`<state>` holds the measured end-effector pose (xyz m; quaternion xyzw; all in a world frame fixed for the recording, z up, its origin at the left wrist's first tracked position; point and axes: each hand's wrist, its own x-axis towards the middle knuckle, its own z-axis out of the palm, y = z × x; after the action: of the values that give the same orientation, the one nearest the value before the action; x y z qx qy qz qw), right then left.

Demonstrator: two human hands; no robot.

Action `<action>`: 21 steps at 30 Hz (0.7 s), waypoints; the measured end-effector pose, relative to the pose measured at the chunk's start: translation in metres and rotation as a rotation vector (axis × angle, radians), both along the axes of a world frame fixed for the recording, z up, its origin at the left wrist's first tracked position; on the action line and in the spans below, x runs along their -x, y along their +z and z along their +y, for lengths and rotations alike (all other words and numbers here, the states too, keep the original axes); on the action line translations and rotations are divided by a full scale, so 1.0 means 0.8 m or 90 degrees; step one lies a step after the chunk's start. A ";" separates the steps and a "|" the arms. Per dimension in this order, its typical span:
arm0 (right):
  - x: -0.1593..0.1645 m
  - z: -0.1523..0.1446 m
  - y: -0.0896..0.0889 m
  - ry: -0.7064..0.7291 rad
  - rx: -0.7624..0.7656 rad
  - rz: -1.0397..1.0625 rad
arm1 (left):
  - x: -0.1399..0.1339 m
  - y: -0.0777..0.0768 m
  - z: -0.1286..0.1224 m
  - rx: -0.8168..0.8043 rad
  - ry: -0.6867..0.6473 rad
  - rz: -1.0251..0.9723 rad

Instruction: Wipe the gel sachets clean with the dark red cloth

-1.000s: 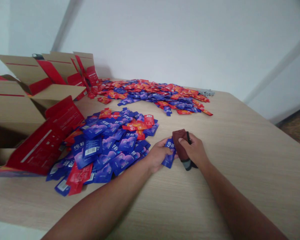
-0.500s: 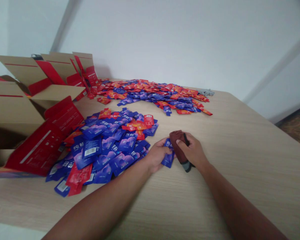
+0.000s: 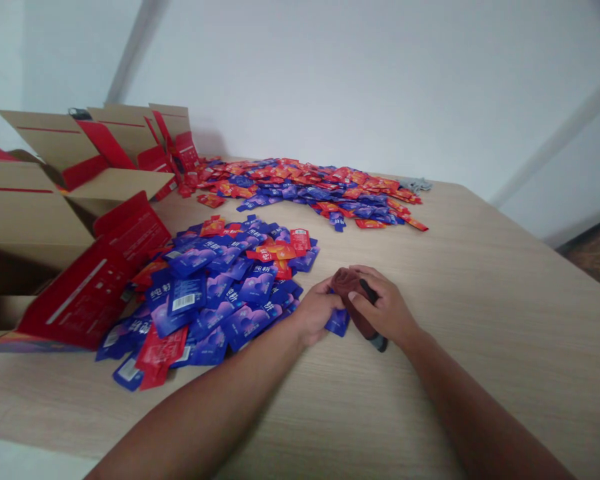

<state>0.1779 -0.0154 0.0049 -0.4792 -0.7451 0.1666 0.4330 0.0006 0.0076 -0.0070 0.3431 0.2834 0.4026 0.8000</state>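
My left hand (image 3: 316,312) is closed on a small blue sachet (image 3: 338,324), whose lower part shows below the fingers. Pressed up against it is what looks like a rolled brown sock (image 3: 361,319) with a grey and black end, its top facing my left fingertips. My right hand (image 3: 384,303) grips this sock from the right, thumb on top. A black strip pokes out between the thumb and fingers; I cannot tell whether it belongs to the sock. The sachet's upper part is hidden behind the sock. Left of my hands lies a pile of blue and red sachets (image 3: 233,290).
Open cardboard boxes (image 3: 27,217) with red printed flaps stand along the left. A long heap of red and blue sachets (image 3: 310,190) runs across the back of the wooden table (image 3: 485,320). Something grey (image 3: 417,184) lies at its right end. Behind is a white wall.
The sock has tipped, its top moving left over the sachet and its dark end shifting slightly right. Now the sock covers more of the sachet. The view has shifted slightly.
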 end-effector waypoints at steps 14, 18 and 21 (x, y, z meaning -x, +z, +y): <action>0.000 0.000 0.001 -0.015 0.006 0.023 | 0.000 0.001 -0.002 -0.005 -0.008 0.008; 0.000 0.001 0.000 -0.028 0.005 0.008 | -0.001 -0.001 0.000 -0.005 0.002 0.000; -0.008 0.011 -0.011 -0.145 0.053 0.051 | -0.001 0.002 -0.001 0.016 -0.011 -0.006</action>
<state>0.1841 -0.0069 -0.0039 -0.5711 -0.6603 0.1660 0.4586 0.0017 0.0072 -0.0051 0.3335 0.2818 0.3932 0.8092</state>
